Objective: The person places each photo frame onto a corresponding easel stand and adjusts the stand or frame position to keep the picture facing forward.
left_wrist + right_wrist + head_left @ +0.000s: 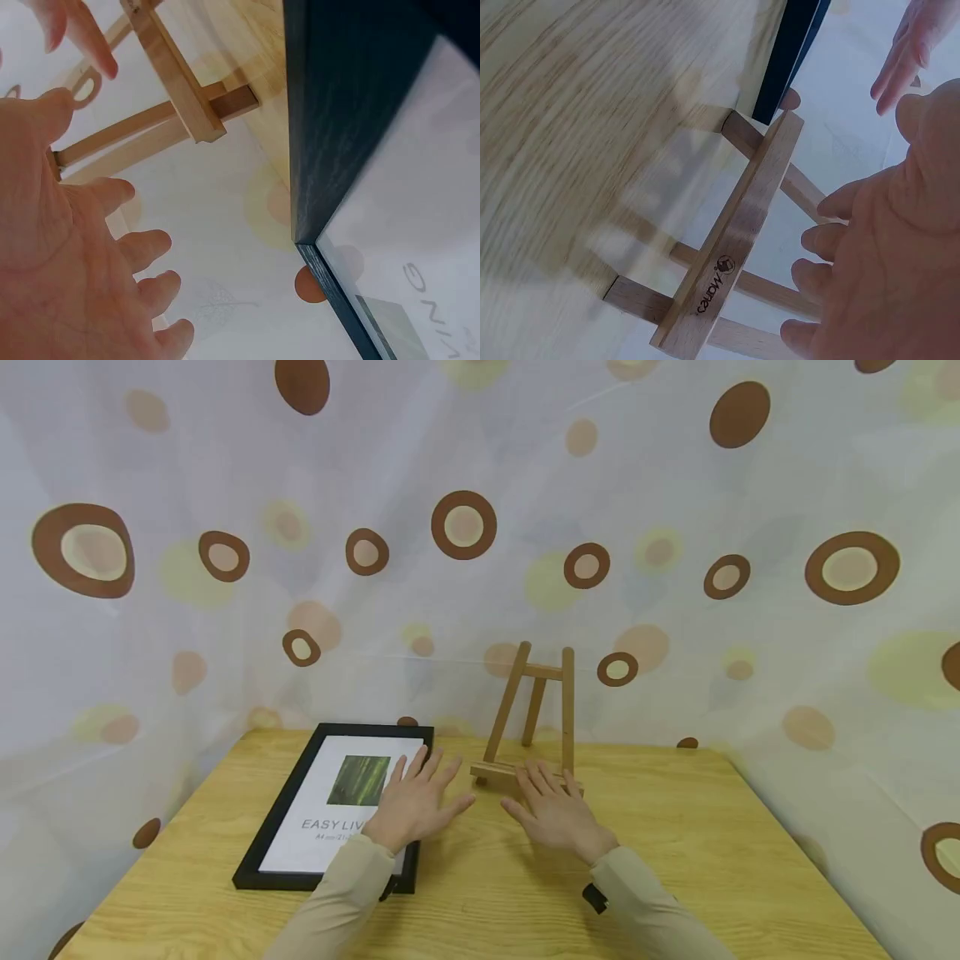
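Observation:
My left hand (417, 799) is held with fingers spread above the right edge of a black picture frame (279, 827), covering part of its printed insert. The frame lies flat on the table with "EASY LIV" legible on the white sheet. In front of a small wooden easel (567, 706) is my right hand (558, 814), its fingers extended near the easel's ledge. The right wrist view shows the ledge (727, 247) with a printed mark, and the palm apart from it. Neither hand holds anything.
The light wooden table (675, 827) carries both things. Behind it and along its sides hangs a white curtain (480, 443) with brown and pale spots. The easel stands upright near the table's back edge, right of the frame.

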